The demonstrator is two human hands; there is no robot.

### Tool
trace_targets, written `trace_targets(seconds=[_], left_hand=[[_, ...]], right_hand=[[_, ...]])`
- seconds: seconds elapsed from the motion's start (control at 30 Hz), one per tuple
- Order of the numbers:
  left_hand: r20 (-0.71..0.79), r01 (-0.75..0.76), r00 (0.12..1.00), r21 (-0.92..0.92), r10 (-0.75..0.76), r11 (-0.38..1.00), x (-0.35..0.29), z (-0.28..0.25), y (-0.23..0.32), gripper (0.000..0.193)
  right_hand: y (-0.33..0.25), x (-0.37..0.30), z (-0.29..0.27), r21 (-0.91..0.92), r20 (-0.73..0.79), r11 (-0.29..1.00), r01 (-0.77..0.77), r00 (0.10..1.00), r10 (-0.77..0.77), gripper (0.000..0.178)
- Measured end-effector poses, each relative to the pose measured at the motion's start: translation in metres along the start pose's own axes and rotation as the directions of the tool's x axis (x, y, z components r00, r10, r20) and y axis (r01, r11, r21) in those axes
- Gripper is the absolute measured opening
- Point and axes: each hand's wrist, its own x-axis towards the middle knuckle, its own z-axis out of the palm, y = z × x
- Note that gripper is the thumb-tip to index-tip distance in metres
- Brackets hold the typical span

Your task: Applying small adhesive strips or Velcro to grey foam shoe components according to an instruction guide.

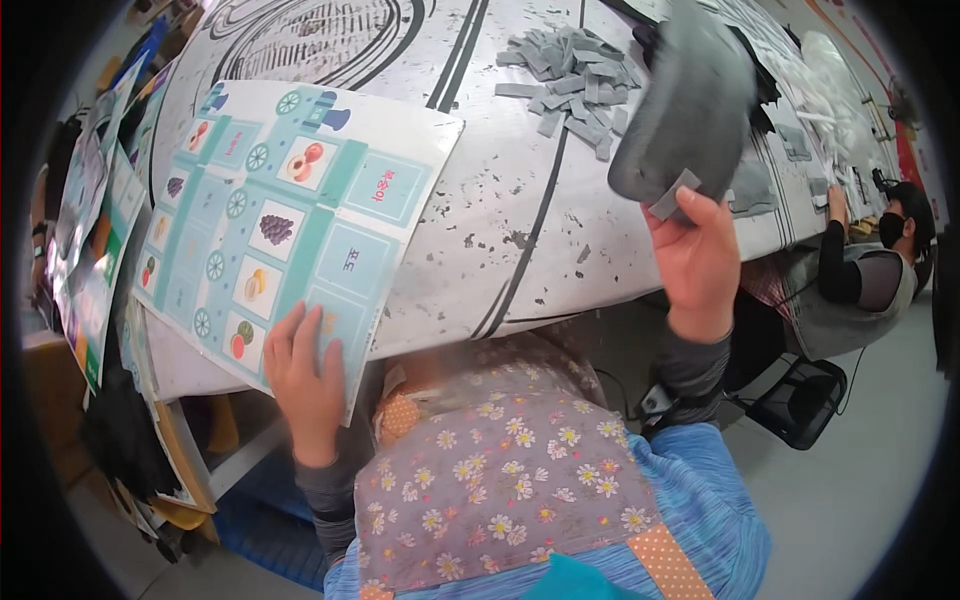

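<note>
Palm down, the left hand (308, 370) lies on the near right part of a picture board (290, 235), its fingers stretched out and slightly parted over the surface rather than curled around anything. That forearm comes up from below, nearly upright. The right hand (697, 255) is raised higher, wrist bent a little, and its thumb and fingers pinch a short grey strip (672, 196) at the lower end of a large, blurred grey pad (690, 110); whether they grip the pad too, I cannot tell. The board rests tilted across the left side of the bench (480, 290), its near corner jutting past the bench's near edge. Between the board and the right hand runs a wide, dark-flecked stretch of bench top, giving room to move sideways. Beyond it sits a heap of grey strips (580, 75), near the pad's left side.
</note>
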Motion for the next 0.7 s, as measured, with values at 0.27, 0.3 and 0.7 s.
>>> trace_targets(seconds=[0.27,0.3,0.7], left_hand=[[-0.003,-0.017,1.0,-0.01,0.017,1.0,-0.001,0.003,0.002,0.038],[-0.002,-0.026,1.0,-0.014,0.026,1.0,-0.002,0.004,0.001,0.038],[-0.035,-0.018,0.999,0.004,0.019,1.0,-0.002,0.006,0.002,0.042]], right_hand=[[0.068,-0.031,-0.021,0.231,-0.438,0.97,0.076,0.898,0.034,0.023],[0.071,-0.031,-0.019,0.268,-0.419,0.962,0.052,0.905,0.068,0.021],[0.074,-0.052,-0.006,0.332,-0.408,0.943,-0.027,0.897,0.17,0.02]])
